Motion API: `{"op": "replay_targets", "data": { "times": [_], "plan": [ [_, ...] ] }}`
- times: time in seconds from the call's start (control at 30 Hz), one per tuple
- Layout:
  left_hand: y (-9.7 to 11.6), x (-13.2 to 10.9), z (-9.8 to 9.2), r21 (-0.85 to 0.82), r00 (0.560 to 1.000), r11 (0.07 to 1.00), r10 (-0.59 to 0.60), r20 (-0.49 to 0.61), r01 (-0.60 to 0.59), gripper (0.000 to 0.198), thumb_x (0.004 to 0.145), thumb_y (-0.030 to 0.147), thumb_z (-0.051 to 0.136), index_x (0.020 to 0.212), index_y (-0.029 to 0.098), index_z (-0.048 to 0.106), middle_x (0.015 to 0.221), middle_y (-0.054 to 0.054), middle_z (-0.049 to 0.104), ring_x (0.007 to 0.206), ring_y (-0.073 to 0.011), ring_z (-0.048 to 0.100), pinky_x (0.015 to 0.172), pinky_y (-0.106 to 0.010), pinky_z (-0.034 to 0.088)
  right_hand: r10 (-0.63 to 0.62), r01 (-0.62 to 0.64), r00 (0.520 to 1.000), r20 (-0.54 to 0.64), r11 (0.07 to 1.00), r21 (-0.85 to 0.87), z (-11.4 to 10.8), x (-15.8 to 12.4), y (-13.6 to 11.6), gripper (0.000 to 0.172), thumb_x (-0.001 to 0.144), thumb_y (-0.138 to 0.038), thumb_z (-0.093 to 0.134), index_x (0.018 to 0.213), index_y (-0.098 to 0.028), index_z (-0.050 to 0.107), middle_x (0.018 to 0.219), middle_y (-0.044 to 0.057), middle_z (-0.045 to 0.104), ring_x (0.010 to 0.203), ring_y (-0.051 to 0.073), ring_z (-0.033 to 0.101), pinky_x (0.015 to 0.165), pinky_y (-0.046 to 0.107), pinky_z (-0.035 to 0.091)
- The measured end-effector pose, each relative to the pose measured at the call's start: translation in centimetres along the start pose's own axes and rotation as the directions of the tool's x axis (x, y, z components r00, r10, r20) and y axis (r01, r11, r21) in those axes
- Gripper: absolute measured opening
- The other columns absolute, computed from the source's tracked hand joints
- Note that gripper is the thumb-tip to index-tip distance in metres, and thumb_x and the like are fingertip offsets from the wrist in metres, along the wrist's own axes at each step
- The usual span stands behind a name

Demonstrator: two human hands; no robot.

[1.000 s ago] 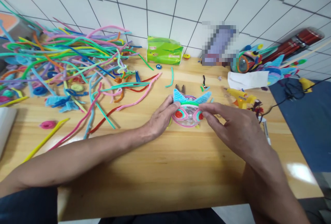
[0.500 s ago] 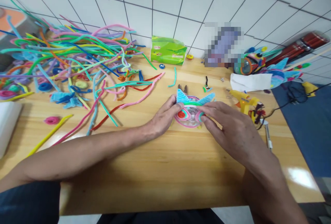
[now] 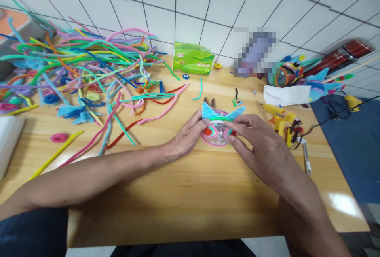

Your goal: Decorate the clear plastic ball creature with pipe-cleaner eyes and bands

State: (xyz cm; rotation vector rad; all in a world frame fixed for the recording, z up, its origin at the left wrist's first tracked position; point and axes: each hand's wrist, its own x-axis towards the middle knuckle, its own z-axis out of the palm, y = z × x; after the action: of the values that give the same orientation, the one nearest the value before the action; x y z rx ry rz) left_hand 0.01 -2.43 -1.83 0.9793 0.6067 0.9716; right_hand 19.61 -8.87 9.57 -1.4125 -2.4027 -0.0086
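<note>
A pipe-cleaner craft with two blue pointed ears (image 3: pixel 219 135) stands over the table before me. Its clear round body has a pink rim, a green band across the top, and red eyes ringed in pink and teal. My left hand (image 3: pixel 190 132) grips its left edge, thumb by the left ear. My right hand (image 3: pixel 258 144) has thumb and fingers closed at the right eye, which they partly cover. Behind the craft, the dark jaws of a tool (image 3: pixel 209 102) show; the rest is hidden.
Loose pipe cleaners (image 3: pixel 89 55) are heaped at the left. A green tissue pack (image 3: pixel 192 59) is by the tiled wall. On the right lie a yellow glue gun (image 3: pixel 277 114) with its cord, a white pen (image 3: pixel 306 158), a white paper (image 3: pixel 286 94) and a red thermos (image 3: pixel 341 57).
My right thumb and fingers have shifted slightly at the right eye, so more of its red centre shows. My left hand keeps its hold on the craft.
</note>
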Motion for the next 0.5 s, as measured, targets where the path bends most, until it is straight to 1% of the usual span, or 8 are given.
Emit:
{"op": "replay_targets", "data": {
  "times": [0.23, 0.5],
  "plan": [
    [0.31, -0.06, 0.22, -0.031, 1.000, 1.000, 0.008, 0.029, -0.007, 0.046, 0.097, 0.044, 0.067, 0.136, 0.020, 0.070, 0.130, -0.007, 0.074, 0.126, -0.0263, 0.064, 0.119, -0.041, 0.046, -0.013, 0.013, 0.999, -0.040, 1.000, -0.002, 0.58, -0.18, -0.10, 0.027, 0.107, -0.017, 0.059, 0.129, -0.016, 0.074, 0.117, 0.015, 0.077, 0.108, 0.029, 0.077, 0.090, 0.045, 0.064],
    [0.17, -0.20, 0.19, -0.047, 0.999, 0.999, 0.008, 0.033, -0.006, 0.053, 0.097, 0.046, 0.069, 0.143, 0.020, 0.069, 0.140, -0.007, 0.074, 0.138, -0.0296, 0.061, 0.123, -0.042, 0.043, -0.039, 0.035, 0.998, -0.056, 0.997, -0.068, 0.74, -0.16, -0.27, 0.029, 0.107, -0.017, 0.056, 0.130, -0.021, 0.073, 0.115, 0.012, 0.078, 0.108, 0.028, 0.077, 0.090, 0.042, 0.064]
  ]
}}
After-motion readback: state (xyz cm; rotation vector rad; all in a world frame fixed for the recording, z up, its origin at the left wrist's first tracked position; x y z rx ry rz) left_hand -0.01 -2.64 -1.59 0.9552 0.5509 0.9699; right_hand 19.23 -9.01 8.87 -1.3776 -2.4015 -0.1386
